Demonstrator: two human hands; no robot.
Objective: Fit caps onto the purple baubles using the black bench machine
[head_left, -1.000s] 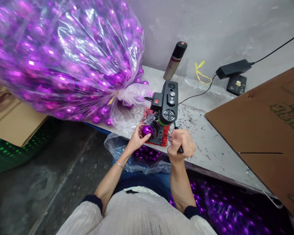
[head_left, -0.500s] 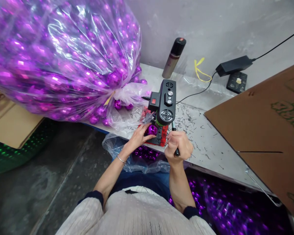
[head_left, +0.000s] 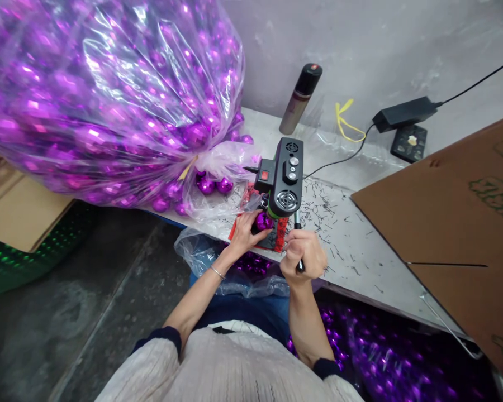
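Wall: grey, it rose along the far side.
Desk: pale-topped, it stood against the wall.
Bag: clear plastic, packed with shiny purple balls, it bulged at the left, its gathered neck lying on the desk.
Box: brown cardboard, it stood at the right.
Machine: black, it stood mid-desk with a red mat beneath it.
Can: black-capped, it stood beyond the machine, near the wall.
Adapter: black, it lay far right, its cable running left to the machine.
Right hand: its grip was wrapped tight around the machine's handle.
Left hand: its grip was clamped on one purple ball.
Ball's place: just near-left of the machine's head; whether they touched, I could not tell.
Bits: thin and dark, they lay scattered right of the machine.
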